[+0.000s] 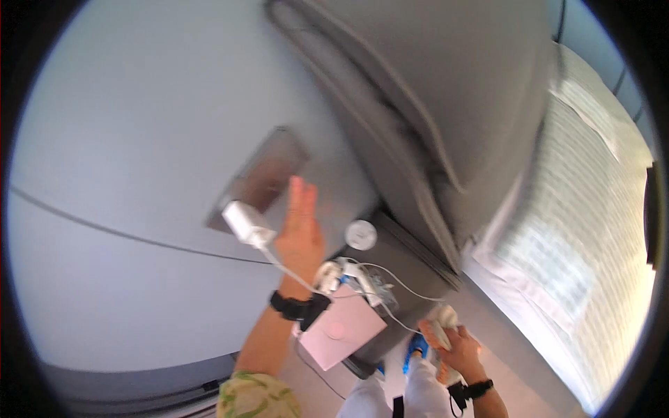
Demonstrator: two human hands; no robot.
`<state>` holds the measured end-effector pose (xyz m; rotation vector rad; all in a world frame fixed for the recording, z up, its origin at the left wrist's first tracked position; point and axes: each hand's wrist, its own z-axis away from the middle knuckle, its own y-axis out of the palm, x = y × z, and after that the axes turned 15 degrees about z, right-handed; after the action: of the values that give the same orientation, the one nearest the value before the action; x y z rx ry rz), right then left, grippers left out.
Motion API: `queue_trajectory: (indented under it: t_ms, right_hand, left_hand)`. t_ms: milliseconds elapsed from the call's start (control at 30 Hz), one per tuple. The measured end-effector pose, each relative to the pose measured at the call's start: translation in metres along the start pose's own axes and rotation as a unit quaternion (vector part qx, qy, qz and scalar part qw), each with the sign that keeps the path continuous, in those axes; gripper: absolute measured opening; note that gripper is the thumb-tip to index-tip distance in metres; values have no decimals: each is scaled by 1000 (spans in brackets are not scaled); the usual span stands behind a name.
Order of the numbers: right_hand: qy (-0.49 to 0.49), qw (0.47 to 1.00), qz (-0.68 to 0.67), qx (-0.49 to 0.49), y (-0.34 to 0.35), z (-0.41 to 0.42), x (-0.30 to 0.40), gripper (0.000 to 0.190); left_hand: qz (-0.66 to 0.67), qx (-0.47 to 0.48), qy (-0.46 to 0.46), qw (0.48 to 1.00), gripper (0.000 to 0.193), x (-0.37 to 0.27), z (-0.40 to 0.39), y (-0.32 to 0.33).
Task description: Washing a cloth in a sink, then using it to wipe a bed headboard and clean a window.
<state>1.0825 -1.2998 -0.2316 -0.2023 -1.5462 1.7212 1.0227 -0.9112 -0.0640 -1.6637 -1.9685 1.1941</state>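
Note:
My left hand (302, 235) reaches up along the pale wall with fingers stretched out, blurred, and nothing in its grasp. Just left of it a white charger plug (245, 222) sits at the lower end of a dark, shiny wall socket panel (266, 177). A white cable (285, 269) runs down from the plug, passing in front of my left wrist. Lower right, my right hand (462, 350) grips a soft-looking white and orange item (438, 329), whose exact kind I cannot tell. A white cable leads up to that item.
A dark bedside table (418, 282) holds a pink box (342, 329), a round white object (360, 235) and a clutter of white items (366, 285). The grey padded headboard (486, 104) rises beside it. A bed with a striped cover (554, 209) lies right. Blue footwear (415, 347) shows below.

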Motion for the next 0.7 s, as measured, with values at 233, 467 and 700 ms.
queue_trajectory:
  t_ms: [233,467,700]
  right_hand:
    - [107,980,52,159,-24,20,-19,62]
    - [-41,970,56,233,-41,20,10,52]
    - [68,996,-52,24,-20,43,12,43]
  left_hand:
    - [34,-69,-7,997,64,-27,-33,29]
    - [24,-114,-24,993,67,-15,-16,6]
    - [28,-138,-71,988,68,-45,-30,20]
